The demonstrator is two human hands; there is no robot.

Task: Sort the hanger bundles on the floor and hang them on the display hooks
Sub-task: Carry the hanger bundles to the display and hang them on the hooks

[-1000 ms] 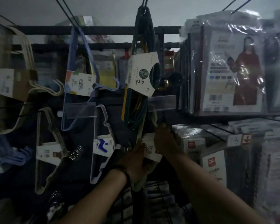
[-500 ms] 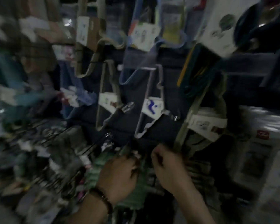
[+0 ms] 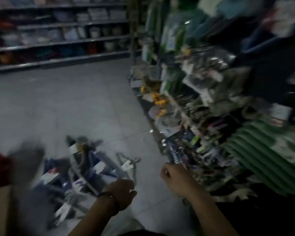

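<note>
Shop aisle: stocked shelves

The setting is a dim shop interior; the picture is blurred by motion. The floor is laid in pale grey tiles, with faint joint lines running diagonally; it is bare across the middle of the aisle. Along the far wall stands a long shelving unit with several dark horizontal shelves; pale boxes and containers fill them, too blurred to identify. On the right a display rack runs toward the camera, crowded with packaged goods; green packets hang in its upper part; a ribbed green item lies at its lower right. Lighting is weak and even; no window shows.
</note>
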